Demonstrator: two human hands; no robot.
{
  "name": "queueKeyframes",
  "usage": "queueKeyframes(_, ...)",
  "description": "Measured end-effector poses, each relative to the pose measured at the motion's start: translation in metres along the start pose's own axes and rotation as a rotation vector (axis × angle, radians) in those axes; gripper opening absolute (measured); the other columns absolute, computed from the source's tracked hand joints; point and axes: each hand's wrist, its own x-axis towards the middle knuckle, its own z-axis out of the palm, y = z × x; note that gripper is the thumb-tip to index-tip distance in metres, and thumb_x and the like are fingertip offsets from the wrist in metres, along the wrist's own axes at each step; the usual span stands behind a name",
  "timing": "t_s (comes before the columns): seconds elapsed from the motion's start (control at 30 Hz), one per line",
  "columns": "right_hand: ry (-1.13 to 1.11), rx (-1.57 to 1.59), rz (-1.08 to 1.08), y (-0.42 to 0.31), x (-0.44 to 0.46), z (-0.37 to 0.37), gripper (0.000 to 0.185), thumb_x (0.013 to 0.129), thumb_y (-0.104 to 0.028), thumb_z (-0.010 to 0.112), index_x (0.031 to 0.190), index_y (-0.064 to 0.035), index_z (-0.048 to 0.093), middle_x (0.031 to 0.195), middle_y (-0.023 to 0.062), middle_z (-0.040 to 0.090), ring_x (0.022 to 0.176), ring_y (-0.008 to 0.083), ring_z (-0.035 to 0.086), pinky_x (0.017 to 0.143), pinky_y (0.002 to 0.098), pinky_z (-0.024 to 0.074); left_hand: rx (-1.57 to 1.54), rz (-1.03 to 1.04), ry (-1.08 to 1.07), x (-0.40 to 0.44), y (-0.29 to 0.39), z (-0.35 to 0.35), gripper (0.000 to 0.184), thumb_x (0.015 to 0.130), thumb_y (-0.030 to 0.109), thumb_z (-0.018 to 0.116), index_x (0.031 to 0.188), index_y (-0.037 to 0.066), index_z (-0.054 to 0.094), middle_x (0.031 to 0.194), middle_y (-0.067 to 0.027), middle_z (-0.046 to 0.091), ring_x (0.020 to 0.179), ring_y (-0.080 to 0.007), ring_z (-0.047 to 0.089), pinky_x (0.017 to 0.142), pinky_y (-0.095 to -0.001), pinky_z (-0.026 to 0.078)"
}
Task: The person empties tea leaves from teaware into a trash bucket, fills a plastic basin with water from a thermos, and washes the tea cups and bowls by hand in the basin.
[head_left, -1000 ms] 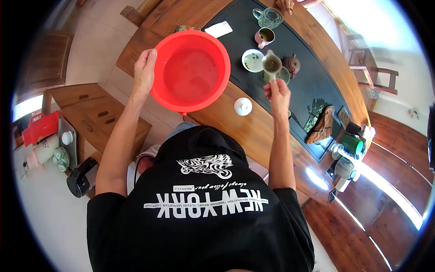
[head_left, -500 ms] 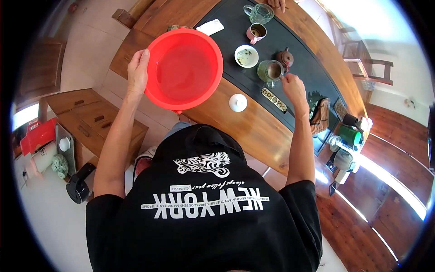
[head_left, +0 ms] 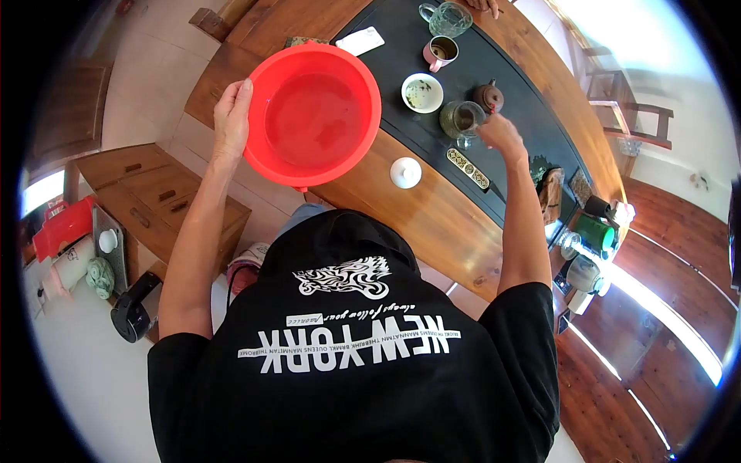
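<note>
My left hand (head_left: 233, 119) grips the left rim of a red plastic basin (head_left: 315, 116), tilted, with a little liquid in it. My right hand (head_left: 503, 137) is closed at the handle side of a small strainer (head_left: 465, 118), which sits at the mouth of a glass pitcher (head_left: 451, 122); its handle is hidden by my fingers. A brown teapot (head_left: 488, 96) stands just behind. Left of the pitcher is a white bowl (head_left: 421, 93) with leaves inside. A white lid (head_left: 405, 173) lies on the wooden table edge.
Farther back on the black tray (head_left: 394, 65) are a pink cup (head_left: 440, 52) and a glass mug (head_left: 450, 20). Another person's hand (head_left: 485, 6) rests at the far edge. A patterned strip (head_left: 468, 168) lies near my right wrist. Jars stand at the right; a wooden cabinet (head_left: 158, 193) is left.
The strainer has moved right, from beside the white bowl to the glass pitcher, along with my right hand. The basin stays in my left hand, slightly shifted in view.
</note>
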Motion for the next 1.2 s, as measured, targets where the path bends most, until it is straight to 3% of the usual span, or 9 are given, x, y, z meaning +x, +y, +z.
queueKeyframes(0.07,0.543,-0.079,0.145,-0.019,-0.024,0.003,0.029,0.080,-0.027,0.061,0.091,-0.0016,0.071,0.097,0.0207,0.069,0.096,0.0392,0.066,0.082,0.0460,0.0525,0.018,0.003,0.003,-0.001,0.003,0.002,0.035,0.101,0.031,0.050,0.110,-0.002,0.058,0.098,-0.0040,0.063,0.087,-0.0081,0.057,0.079,-0.0235,0.048)
queueKeyframes(0.2,0.264,-0.017,0.030,-0.004,-0.002,0.009,0.028,0.080,-0.025,0.061,0.090,-0.0016,0.071,0.096,0.0219,0.069,0.095,0.0394,0.066,0.082,0.0463,0.0527,0.037,0.011,0.014,-0.002,0.002,0.001,0.035,0.101,0.031,0.050,0.110,-0.002,0.058,0.098,-0.0041,0.063,0.087,-0.0082,0.057,0.079,-0.0236,0.048)
queueKeyframes(0.27,0.484,-0.123,0.035,-0.010,-0.015,0.005,0.028,0.080,-0.025,0.061,0.092,-0.0022,0.071,0.097,0.0224,0.069,0.096,0.0392,0.066,0.083,0.0460,0.0523,-0.011,-0.011,-0.003,-0.002,0.004,0.002,0.035,0.101,0.031,0.051,0.110,-0.002,0.059,0.098,-0.0043,0.063,0.087,-0.0082,0.057,0.079,-0.0236,0.048)
queueKeyframes(0.4,0.387,-0.126,-0.045,-0.001,-0.004,0.013,0.026,0.081,-0.026,0.061,0.092,-0.0042,0.072,0.096,0.0215,0.069,0.096,0.0393,0.065,0.083,0.0462,0.0523,-0.011,0.010,-0.002,0.000,-0.001,-0.001,0.035,0.101,0.031,0.051,0.110,-0.002,0.059,0.099,-0.0045,0.064,0.087,-0.0083,0.057,0.079,-0.0235,0.048)
queueKeyframes(0.5,0.499,-0.184,-0.075,-0.012,-0.024,0.005,0.019,0.084,-0.022,0.060,0.089,-0.0071,0.072,0.088,0.0191,0.069,0.089,0.0373,0.066,0.077,0.0451,0.0521,-0.021,0.004,-0.006,0.000,-0.002,0.000,0.035,0.101,0.031,0.051,0.110,-0.002,0.059,0.099,-0.0045,0.064,0.087,-0.0081,0.058,0.079,-0.0234,0.048)
queueKeyframes(0.57,0.314,-0.124,-0.109,-0.019,-0.028,0.002,0.020,0.083,-0.019,0.057,0.090,-0.0069,0.072,0.094,0.0201,0.069,0.093,0.0384,0.066,0.079,0.0468,0.0524,-0.006,0.025,0.000,-0.001,-0.001,0.000,0.035,0.101,0.031,0.051,0.110,-0.002,0.059,0.099,-0.0045,0.064,0.087,-0.0081,0.058,0.079,-0.0233,0.048)
queueKeyframes(0.7,0.470,-0.375,-0.194,-0.021,-0.031,0.016,0.015,0.082,-0.019,0.059,0.081,-0.0079,0.070,0.084,0.0170,0.068,0.085,0.0361,0.066,0.072,0.0470,0.0523,-0.022,0.003,0.001,0.000,0.001,0.001,0.035,0.101,0.030,0.052,0.109,-0.003,0.059,0.099,-0.0045,0.064,0.088,-0.0079,0.057,0.080,-0.0231,0.048)
queueKeyframes(0.97,0.513,-0.450,-0.199,-0.019,-0.055,0.019,0.018,0.085,-0.021,0.055,0.079,-0.0082,0.067,0.078,0.0172,0.067,0.075,0.0384,0.065,0.066,0.0494,0.0517,-0.085,0.001,-0.010,-0.001,0.001,0.002,0.034,0.100,0.031,0.052,0.109,-0.002,0.058,0.100,-0.0038,0.063,0.089,-0.0078,0.057,0.080,-0.0229,0.048)
queueKeyframes(1.2,0.715,0.100,-0.186,0.009,-0.063,0.020,0.021,0.086,-0.022,0.058,0.082,-0.0040,0.067,0.077,0.0232,0.065,0.077,0.0354,0.066,0.067,0.0446,0.0498,-0.069,-0.006,-0.016,-0.002,0.002,0.001,0.036,0.100,0.032,0.053,0.108,-0.002,0.059,0.099,-0.0031,0.063,0.088,-0.0075,0.057,0.079,-0.0228,0.048)
